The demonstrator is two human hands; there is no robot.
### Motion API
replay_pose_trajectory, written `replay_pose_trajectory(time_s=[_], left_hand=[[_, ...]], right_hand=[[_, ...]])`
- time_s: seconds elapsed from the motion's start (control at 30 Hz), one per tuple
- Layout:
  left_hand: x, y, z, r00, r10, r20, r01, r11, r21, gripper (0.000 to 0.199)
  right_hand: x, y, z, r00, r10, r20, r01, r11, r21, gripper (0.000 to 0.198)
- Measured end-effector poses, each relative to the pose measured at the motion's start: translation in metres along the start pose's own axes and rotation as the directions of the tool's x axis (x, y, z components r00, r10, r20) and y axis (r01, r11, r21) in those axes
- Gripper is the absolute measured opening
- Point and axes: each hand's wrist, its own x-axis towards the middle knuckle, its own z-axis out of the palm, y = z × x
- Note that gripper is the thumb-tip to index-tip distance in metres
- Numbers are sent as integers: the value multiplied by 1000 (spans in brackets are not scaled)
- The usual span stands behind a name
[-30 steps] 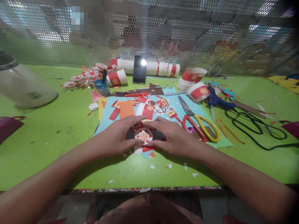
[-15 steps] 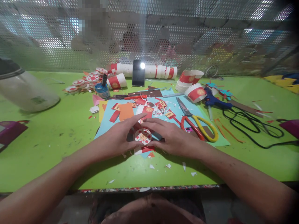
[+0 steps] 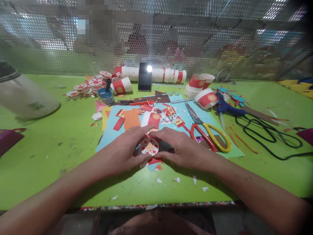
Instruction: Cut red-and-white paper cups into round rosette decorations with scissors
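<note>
A round paper disc (image 3: pixel 149 148), white with red patches and a gold emblem in the middle, is between my two hands near the front of the table. My left hand (image 3: pixel 126 148) curves round its left side, thumb at the lower rim and fingers at the upper one. On the opposite side, my right hand (image 3: pixel 179 143) holds it likewise, with the thumb below. Beneath the hands lie a blue paper sheet (image 3: pixel 111 130) and red and orange scraps. Scissors (image 3: pixel 207 130) with one red and one yellow handle rest spread just right of my right hand.
Paper cups (image 3: pixel 205 98) and a blue glue gun (image 3: pixel 228 106) with a black cord lie at the right. Behind stand a phone (image 3: pixel 145 78) and a row of nested cups (image 3: pixel 166 75). A blue bottle (image 3: pixel 106 96), patterned discs (image 3: pixel 95 82) and a large jug (image 3: pixel 26 94) occupy the left.
The disc has tipped so that its patterned face shows rounder and fuller to me. Both hands stay around it, nearly in place. The view has shifted slightly.
</note>
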Motion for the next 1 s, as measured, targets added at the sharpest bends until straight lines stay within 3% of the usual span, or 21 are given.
replay_pose_trajectory(time_s=[0.73,0.83,0.93,1.0], left_hand=[[0,8,-2,998,-65,7,64,996,56,59],[1,9,-2,996,-86,20,85,995,50,64],[1,8,-1,994,-100,35,98,994,46,65],[0,7,-1,994,-106,41,104,994,43,64]], right_hand=[[-2,2,1,999,-41,-25,42,999,14,50],[-2,7,-14,990,-75,-122,77,997,5,44],[-9,18,-42,954,33,-298,-56,996,-70,20],[-22,32,-61,939,172,-298,-238,950,-202,18]])
